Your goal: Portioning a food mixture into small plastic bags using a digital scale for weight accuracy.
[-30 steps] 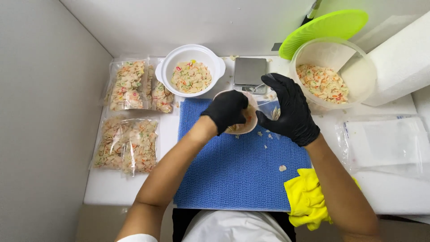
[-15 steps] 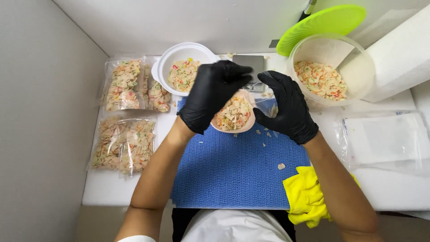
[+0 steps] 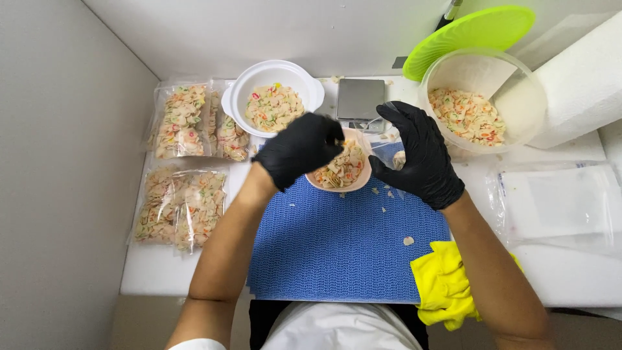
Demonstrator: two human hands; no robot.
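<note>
A white surface [image 3: 337, 275] boxed in by pale walls carries our work. Our left hand [image 3: 299, 150] clamps the rim of a small pink bowl [image 3: 341, 170] of coloured chips, tilting its mouth rightward above the blue mat [image 3: 337, 240]. Our right hand [image 3: 418, 155] pinches a clear bag [image 3: 389, 139] open beside it, seemingly to catch them. Filled bags [image 3: 181, 204] line the left edge.

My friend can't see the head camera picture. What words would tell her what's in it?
Two black-gloved hands, left hand and right hand, hold a small pink bowl of colourful chips over a blue mat. Around them sit filled clear bags, a white bowl, and a big tub of chips.
</note>
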